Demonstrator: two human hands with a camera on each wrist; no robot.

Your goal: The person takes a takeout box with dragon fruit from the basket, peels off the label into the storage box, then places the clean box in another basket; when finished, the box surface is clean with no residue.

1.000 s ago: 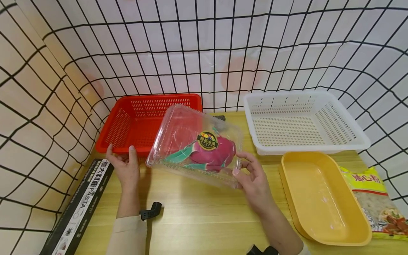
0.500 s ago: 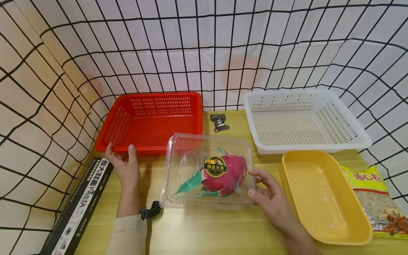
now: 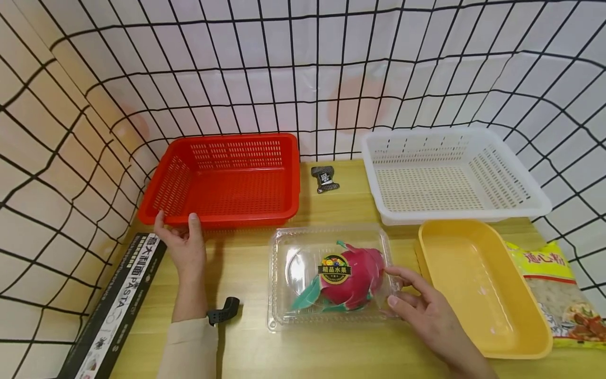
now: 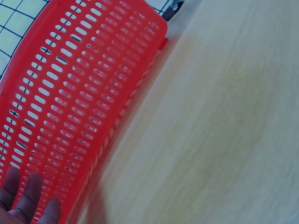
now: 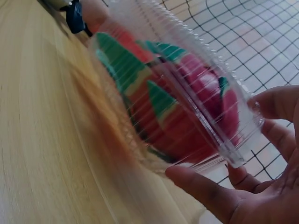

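Note:
A clear plastic clamshell box [image 3: 294,271] with a round black fruit sticker [image 3: 334,269] holds a pink dragon fruit [image 3: 362,281] with green leaf tips. Its lid is down, and it is low over the middle of the table in the head view. My right hand [image 3: 428,310] pinches the box's right edge between thumb and fingers; the right wrist view has the dragon fruit [image 5: 182,121] close up. At the front left corner of the red basket [image 3: 236,189], my left hand [image 3: 184,252] touches the rim, its thumb raised. Fingertips [image 4: 32,189] overlap the perforated outer wall in the left wrist view.
A white perforated basket [image 3: 437,192] stands back right, a yellow tub [image 3: 478,284] before it. Beside the tub lies a pasta bag [image 3: 551,289]. A black pasta box [image 3: 120,300] lies left. A small dark packet [image 3: 324,179] lies between the baskets. Black wire mesh [image 3: 326,68] surrounds the table.
The right hand has brought the clamshell box down, towards me and to the right, from in front of the red basket, levelling it. The dark packet has come fully into view. The left hand stays put.

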